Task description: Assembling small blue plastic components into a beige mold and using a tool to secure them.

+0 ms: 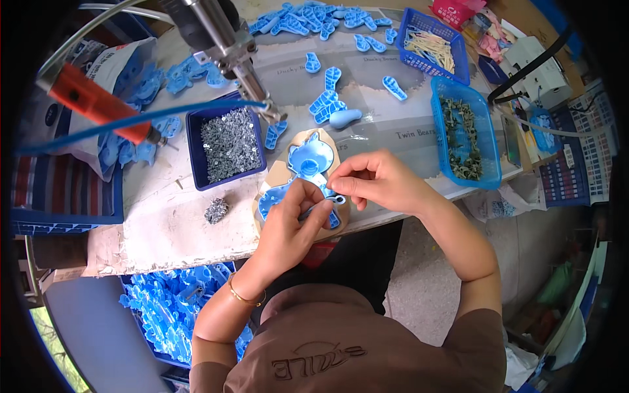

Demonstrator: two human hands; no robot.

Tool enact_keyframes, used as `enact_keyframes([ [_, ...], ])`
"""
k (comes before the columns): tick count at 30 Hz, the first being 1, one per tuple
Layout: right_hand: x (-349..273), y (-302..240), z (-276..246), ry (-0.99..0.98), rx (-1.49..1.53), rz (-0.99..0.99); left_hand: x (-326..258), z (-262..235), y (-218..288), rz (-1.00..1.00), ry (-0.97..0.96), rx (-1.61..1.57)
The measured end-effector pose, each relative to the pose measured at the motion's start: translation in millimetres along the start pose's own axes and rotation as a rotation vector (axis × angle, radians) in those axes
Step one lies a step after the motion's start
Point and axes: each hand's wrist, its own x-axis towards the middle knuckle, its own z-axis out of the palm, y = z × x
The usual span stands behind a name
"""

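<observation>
While a small ring-ended piece [337, 198] is clamped between the thumb and fingers of the left hand [293, 226], the right hand [380, 183] is held just beside it, thumb and forefinger brought close together; whether anything is gripped between those fingertips cannot be told. The ring-ended piece is held over the near part of a tan board [278, 175], which is set at the near edge of the worktop [157, 226]. On the board a blue moulded shell [310, 154] is laid with its hollow side up, and its near part is partly hidden by the left hand.

To the left of the board, a dark blue tray [193, 154] is filled with small metal screws [229, 144], and a clump of metal bits [217, 210] is placed nearer. Above the left side, a red screwdriver [98, 105] is hung near a blue hose [157, 112].

To the right, greenish-dark pieces [462, 137] are heaped in a light blue tray [491, 180]; farther off, pale sticks [429, 49] are held in a blue basket [452, 73]. Blue handle-shaped parts [308, 19] are scattered along the far side. Below the worktop at near left, more blue parts [177, 314] are piled.
</observation>
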Motion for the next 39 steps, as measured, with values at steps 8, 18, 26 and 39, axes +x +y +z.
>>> enact_keyframes([
  [8,-9.9,-14.8,13.9,0.077,-0.278,0.067,-3.9,0.8,-6.5,0.14,0.071,0.339],
  [18,-3.0,2.2,28.2,0.011,-0.151,-0.15,-11.9,-19.2,-4.9,-0.095,0.005,0.173],
  [26,22.6,28.4,23.3,0.074,-0.191,-0.022,-19.0,-48.3,-26.0,0.271,0.293,0.807],
  [39,40.7,20.3,17.4,-0.026,-0.288,0.065,-10.3,-45.9,-46.4,0.284,0.315,0.809],
])
